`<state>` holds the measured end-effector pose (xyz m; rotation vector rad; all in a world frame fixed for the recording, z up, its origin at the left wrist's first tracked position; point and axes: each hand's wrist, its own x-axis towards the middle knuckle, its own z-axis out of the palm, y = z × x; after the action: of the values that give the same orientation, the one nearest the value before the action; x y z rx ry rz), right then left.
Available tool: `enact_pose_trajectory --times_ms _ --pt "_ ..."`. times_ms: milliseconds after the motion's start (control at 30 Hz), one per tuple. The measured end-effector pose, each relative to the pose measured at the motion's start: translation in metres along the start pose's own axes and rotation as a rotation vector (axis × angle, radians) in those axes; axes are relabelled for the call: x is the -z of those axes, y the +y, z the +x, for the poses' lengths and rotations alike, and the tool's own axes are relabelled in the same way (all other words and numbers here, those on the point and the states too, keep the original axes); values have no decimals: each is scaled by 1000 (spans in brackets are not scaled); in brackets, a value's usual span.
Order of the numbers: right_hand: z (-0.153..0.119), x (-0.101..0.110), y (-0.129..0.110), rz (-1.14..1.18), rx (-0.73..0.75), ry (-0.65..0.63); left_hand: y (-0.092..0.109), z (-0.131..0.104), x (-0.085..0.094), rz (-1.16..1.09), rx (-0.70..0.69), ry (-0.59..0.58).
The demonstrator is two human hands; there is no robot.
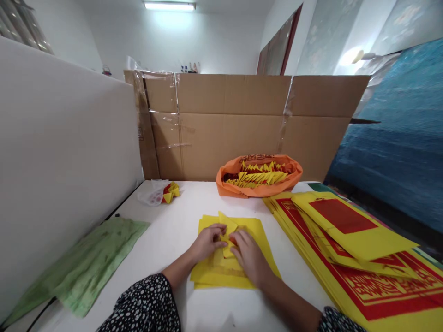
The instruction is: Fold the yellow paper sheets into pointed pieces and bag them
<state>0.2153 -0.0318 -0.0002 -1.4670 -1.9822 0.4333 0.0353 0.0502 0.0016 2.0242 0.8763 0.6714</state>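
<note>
Between both hands is a partly folded sheet of yellow paper (pixel 228 225), its pointed corner sticking up at the far side. My left hand (pixel 207 242) grips its left edge, with the fingers curled and the thumb on top. On the other side my right hand (pixel 252 258) has its bent fingers and thumb closed on the right edge, where a bit of red shows. Underneath lies a stack of yellow paper sheets (pixel 261 235) on the white table (pixel 166 258). The undersides of the fingers are hidden.
An orange bag (pixel 221 182) of folded yellow-and-red paper pieces stands at the back. Large printed yellow-and-red sheets (pixel 346 295) are piled at right. At left lie a green cloth (pixel 100 258) and a clear plastic bag (pixel 152 194) beside folded paper (pixel 170 191). Cardboard (pixel 235 133) walls the back.
</note>
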Motion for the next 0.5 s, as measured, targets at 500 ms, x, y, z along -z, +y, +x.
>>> enact_pose_trajectory --times_ms 500 --pt "-51 -22 -18 -253 -78 -240 3 7 -1 -1 76 25"
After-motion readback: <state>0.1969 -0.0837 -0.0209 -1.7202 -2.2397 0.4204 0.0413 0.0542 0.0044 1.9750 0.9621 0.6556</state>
